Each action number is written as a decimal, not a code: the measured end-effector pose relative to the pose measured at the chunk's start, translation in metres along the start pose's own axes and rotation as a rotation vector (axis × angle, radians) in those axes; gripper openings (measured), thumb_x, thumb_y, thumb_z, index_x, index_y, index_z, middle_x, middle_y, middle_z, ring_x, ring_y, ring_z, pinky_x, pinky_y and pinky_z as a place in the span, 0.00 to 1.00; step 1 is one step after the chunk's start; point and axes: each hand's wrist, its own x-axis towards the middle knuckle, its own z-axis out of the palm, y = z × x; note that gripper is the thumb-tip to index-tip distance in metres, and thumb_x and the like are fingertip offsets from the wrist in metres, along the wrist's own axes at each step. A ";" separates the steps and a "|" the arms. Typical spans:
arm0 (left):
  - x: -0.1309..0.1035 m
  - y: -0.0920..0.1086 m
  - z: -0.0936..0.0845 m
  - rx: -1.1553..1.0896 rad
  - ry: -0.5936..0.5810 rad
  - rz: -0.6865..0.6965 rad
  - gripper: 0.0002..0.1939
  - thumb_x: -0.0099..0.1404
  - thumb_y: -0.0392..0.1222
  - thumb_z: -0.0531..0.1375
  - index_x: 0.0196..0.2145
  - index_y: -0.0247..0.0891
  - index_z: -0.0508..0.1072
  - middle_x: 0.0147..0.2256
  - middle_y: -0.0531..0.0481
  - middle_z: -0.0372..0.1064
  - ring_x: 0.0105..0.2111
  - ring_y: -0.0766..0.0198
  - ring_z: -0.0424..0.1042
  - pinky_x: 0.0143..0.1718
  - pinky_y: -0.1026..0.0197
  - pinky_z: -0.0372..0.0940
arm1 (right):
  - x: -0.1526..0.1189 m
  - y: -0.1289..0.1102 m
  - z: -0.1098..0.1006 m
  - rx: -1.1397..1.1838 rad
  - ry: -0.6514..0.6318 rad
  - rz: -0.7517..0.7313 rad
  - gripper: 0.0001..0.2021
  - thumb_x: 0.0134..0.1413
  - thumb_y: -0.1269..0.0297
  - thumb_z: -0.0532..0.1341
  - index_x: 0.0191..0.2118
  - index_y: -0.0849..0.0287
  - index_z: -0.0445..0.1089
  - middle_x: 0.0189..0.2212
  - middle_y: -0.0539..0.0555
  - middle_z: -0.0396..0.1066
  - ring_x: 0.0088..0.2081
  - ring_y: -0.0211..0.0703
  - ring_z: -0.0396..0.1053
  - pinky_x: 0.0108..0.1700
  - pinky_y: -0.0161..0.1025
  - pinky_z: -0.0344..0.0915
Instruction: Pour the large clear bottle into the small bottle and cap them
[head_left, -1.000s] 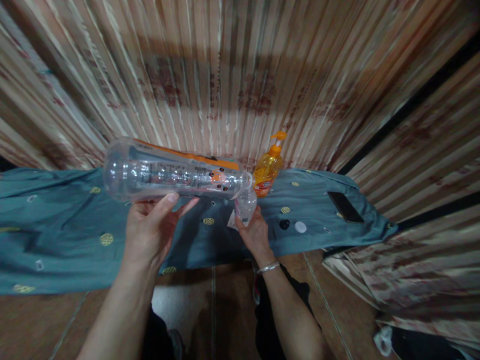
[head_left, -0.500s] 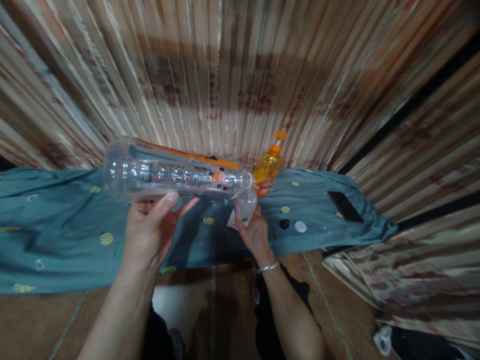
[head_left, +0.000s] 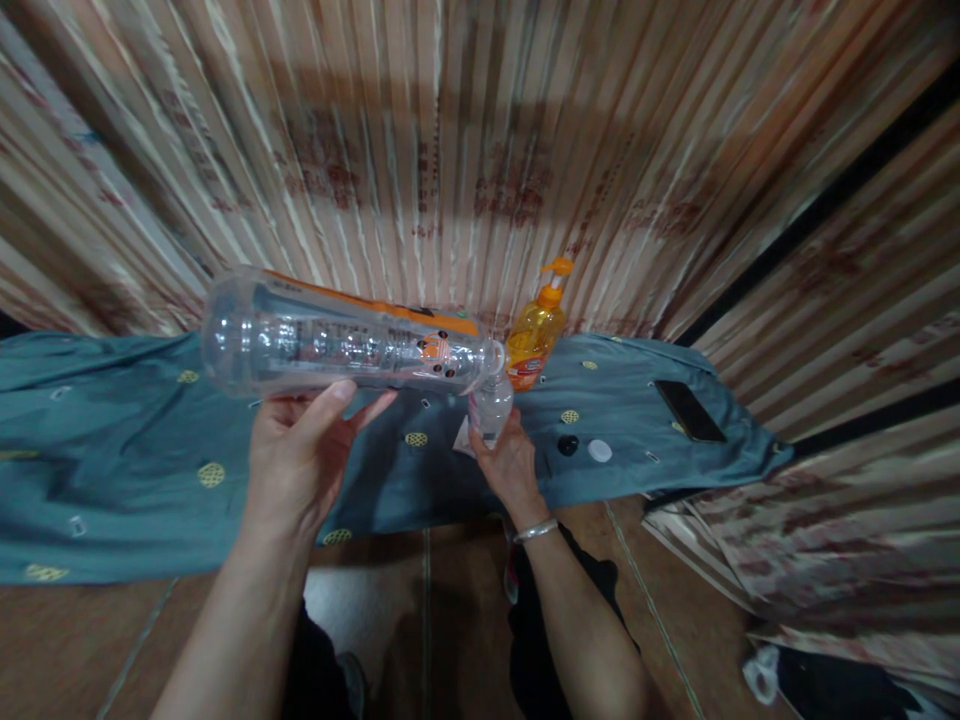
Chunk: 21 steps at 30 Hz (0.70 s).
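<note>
Clear, thin plastic made the large bottle [head_left: 345, 335] look light and easy to dent, its smooth side best cradled near the middle. Tilted nearly flat above the teal cloth [head_left: 135, 430], it was held from the near side by the left grip [head_left: 296, 465], partly curled. The right grip [head_left: 510, 465] closed low around the small bottle [head_left: 492, 405], which probably needed gentle pressure.

Pleated beige curtains [head_left: 420, 150] with reddish floral prints hang behind and along the right side of a narrow surface draped in a teal cloth [head_left: 135, 440] with yellow motifs. Brown floor tiles [head_left: 390, 620] run below its near edge, catching a pale reflection.
</note>
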 end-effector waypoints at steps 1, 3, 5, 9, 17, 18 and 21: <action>0.000 0.000 0.000 -0.003 0.000 0.000 0.19 0.46 0.37 0.76 0.36 0.43 0.78 0.35 0.52 0.81 0.46 0.54 0.78 0.54 0.42 0.72 | 0.000 0.000 0.000 0.002 0.001 -0.003 0.22 0.58 0.56 0.60 0.52 0.67 0.63 0.40 0.66 0.78 0.41 0.53 0.78 0.41 0.43 0.72; 0.000 0.000 0.000 -0.006 -0.001 -0.001 0.19 0.46 0.36 0.76 0.37 0.44 0.78 0.36 0.51 0.81 0.46 0.54 0.79 0.53 0.42 0.72 | 0.000 0.000 0.000 0.004 0.004 -0.009 0.23 0.58 0.56 0.60 0.52 0.67 0.62 0.40 0.66 0.78 0.41 0.53 0.78 0.42 0.43 0.72; -0.001 0.000 0.000 -0.003 0.000 0.004 0.19 0.47 0.36 0.76 0.37 0.44 0.79 0.37 0.51 0.81 0.46 0.54 0.78 0.53 0.41 0.72 | 0.000 0.000 0.000 0.001 0.003 -0.010 0.23 0.58 0.56 0.61 0.53 0.67 0.62 0.40 0.66 0.78 0.41 0.53 0.78 0.42 0.43 0.71; -0.001 0.000 -0.001 -0.002 -0.008 0.005 0.17 0.48 0.36 0.75 0.37 0.44 0.79 0.38 0.50 0.81 0.49 0.53 0.77 0.55 0.40 0.71 | -0.001 0.001 0.000 -0.007 0.002 -0.010 0.24 0.58 0.55 0.61 0.54 0.66 0.61 0.41 0.66 0.78 0.42 0.53 0.78 0.43 0.42 0.71; 0.001 -0.002 -0.003 -0.006 -0.016 0.009 0.18 0.49 0.36 0.75 0.38 0.44 0.79 0.37 0.51 0.81 0.44 0.56 0.79 0.51 0.42 0.74 | -0.001 0.002 0.001 -0.018 0.001 -0.019 0.26 0.60 0.54 0.60 0.56 0.68 0.60 0.42 0.66 0.77 0.41 0.52 0.78 0.42 0.41 0.71; 0.001 -0.002 -0.003 -0.002 -0.016 0.010 0.18 0.48 0.37 0.75 0.38 0.44 0.79 0.36 0.51 0.81 0.43 0.56 0.79 0.50 0.43 0.74 | -0.001 0.002 0.001 -0.024 0.001 -0.018 0.26 0.60 0.54 0.60 0.57 0.68 0.60 0.42 0.66 0.77 0.41 0.52 0.78 0.42 0.41 0.71; 0.000 -0.002 -0.003 0.000 -0.017 0.009 0.17 0.48 0.37 0.75 0.37 0.44 0.79 0.36 0.52 0.80 0.43 0.56 0.79 0.48 0.44 0.76 | -0.001 0.001 0.001 -0.037 -0.001 -0.016 0.27 0.60 0.54 0.60 0.57 0.69 0.60 0.42 0.67 0.77 0.42 0.53 0.78 0.43 0.41 0.71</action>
